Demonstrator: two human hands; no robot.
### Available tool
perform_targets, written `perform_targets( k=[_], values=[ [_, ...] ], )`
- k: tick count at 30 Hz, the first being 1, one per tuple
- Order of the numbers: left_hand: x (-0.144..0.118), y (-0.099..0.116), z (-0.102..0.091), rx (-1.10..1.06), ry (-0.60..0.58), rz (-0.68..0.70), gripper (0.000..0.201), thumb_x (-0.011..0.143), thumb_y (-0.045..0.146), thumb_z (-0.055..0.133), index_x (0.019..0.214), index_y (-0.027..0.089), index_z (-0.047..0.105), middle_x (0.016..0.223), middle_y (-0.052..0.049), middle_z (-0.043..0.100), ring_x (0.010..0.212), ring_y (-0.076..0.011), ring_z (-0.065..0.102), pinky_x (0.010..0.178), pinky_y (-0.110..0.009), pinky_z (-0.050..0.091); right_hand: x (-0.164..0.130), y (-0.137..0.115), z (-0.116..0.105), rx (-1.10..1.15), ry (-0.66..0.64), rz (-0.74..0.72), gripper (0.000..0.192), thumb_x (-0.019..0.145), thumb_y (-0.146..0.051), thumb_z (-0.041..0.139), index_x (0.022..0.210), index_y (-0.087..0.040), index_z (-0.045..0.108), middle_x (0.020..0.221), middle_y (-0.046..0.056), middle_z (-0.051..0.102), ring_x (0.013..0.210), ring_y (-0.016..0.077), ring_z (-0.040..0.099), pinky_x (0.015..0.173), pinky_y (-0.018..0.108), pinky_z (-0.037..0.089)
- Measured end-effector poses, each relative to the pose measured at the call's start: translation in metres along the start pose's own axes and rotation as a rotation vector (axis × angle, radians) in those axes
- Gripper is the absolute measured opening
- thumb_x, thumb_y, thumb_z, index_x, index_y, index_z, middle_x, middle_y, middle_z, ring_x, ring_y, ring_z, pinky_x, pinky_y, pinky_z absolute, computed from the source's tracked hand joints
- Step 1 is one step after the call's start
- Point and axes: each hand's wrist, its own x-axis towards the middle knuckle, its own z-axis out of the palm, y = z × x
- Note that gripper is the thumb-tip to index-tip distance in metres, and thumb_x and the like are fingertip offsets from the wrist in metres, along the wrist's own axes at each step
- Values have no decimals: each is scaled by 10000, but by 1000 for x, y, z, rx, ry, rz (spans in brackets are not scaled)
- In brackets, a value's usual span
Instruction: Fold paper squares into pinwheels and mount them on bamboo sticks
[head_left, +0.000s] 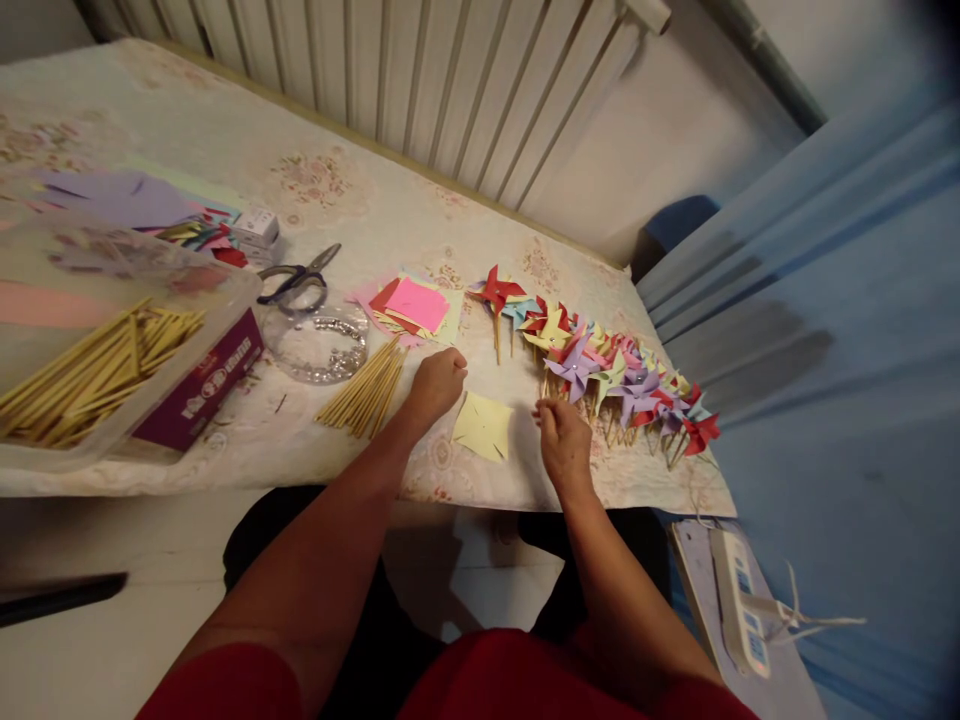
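A pale yellow paper square (pixel 482 427) with cuts running in from its corners lies flat on the tablecloth between my hands. My left hand (pixel 439 381) is curled closed just above and left of it, and anything inside the fingers is hidden. On the other side, my right hand (pixel 564 442) is closed with fingertips pinched together beside the front of the pinwheels; what they hold, if anything, is too small to make out. Many finished paper pinwheels (pixel 574 368) on sticks lie in a row to the right. Wooden sticks (pixel 365 390) are fanned out by my left forearm.
Coloured paper squares (pixel 418 305) are stacked behind my left hand. A round clear container (pixel 319 345) of small shiny pieces, scissors (pixel 300 280), a small white box (pixel 256 228) and a plastic bin (pixel 225 300) with sticks stand left. A power strip (pixel 739 600) lies beyond the table's right end.
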Motion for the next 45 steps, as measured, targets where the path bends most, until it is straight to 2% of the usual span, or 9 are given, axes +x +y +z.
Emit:
perform_targets(
  k=[2, 5, 8, 12, 17, 29, 38, 45],
  values=[
    [0, -1, 1, -61, 29, -8, 122, 806, 153, 568, 863, 189, 670, 833, -33, 692, 829, -172, 637, 806, -286, 475, 13, -7, 15, 121, -29, -65, 297, 943, -373, 492, 1116, -227, 685, 1115, 89, 711, 1036, 243, 660, 927, 404, 504],
    [2, -4, 2, -139, 67, -10, 140, 810, 169, 558, 898, 189, 664, 814, -27, 687, 812, -167, 647, 795, -285, 488, 24, -11, 47, 149, -176, -157, 448, 1000, -398, 396, 1384, -219, 544, 1413, 102, 582, 1258, 249, 581, 1064, 436, 455],
    [3, -6, 3, -163, 74, -21, 125, 812, 183, 565, 894, 184, 658, 810, -32, 689, 800, -168, 657, 784, -283, 495, 27, -5, 76, -86, -286, -248, 523, 1026, -366, 306, 1502, -173, 404, 1537, 116, 454, 1408, 239, 441, 1158, 441, 365],
    [2, -4, 2, -152, 58, -38, 105, 811, 183, 570, 876, 185, 653, 809, -31, 698, 808, -168, 668, 785, -276, 498, 25, 9, 95, -486, -340, -322, 513, 1029, -313, 321, 1498, -122, 405, 1574, 157, 386, 1506, 270, 254, 1223, 502, 200],
    [-2, 0, 0, -121, 34, -44, 96, 814, 183, 564, 851, 194, 652, 800, -23, 703, 831, -165, 666, 797, -267, 493, 23, 9, 97, -627, -359, -338, 527, 1034, -346, 344, 1502, -110, 394, 1605, 165, 325, 1508, 306, 234, 1215, 521, 185],
    [-4, 2, 2, -114, 10, -61, 103, 813, 172, 558, 845, 185, 655, 773, -18, 690, 806, -164, 654, 779, -264, 484, 33, 14, 97, -663, -405, -431, 593, 1023, -462, 381, 1529, -153, 363, 1627, 156, 278, 1513, 342, 199, 1201, 567, 163],
    [-6, 4, 3, -71, -20, -68, 118, 801, 163, 555, 833, 191, 665, 751, -12, 683, 797, -167, 646, 775, -262, 479, 34, 14, 98, -622, -352, -360, 563, 1036, -420, 348, 1521, -134, 369, 1606, 161, 324, 1507, 310, 232, 1207, 528, 173],
    [-5, 3, 4, -74, -28, -68, 110, 805, 160, 549, 820, 187, 654, 742, -20, 681, 774, -168, 645, 765, -269, 482, 35, 18, 99, -613, -326, -338, 549, 1037, -407, 343, 1510, -132, 387, 1594, 170, 345, 1499, 319, 245, 1202, 527, 184]
  ],
)
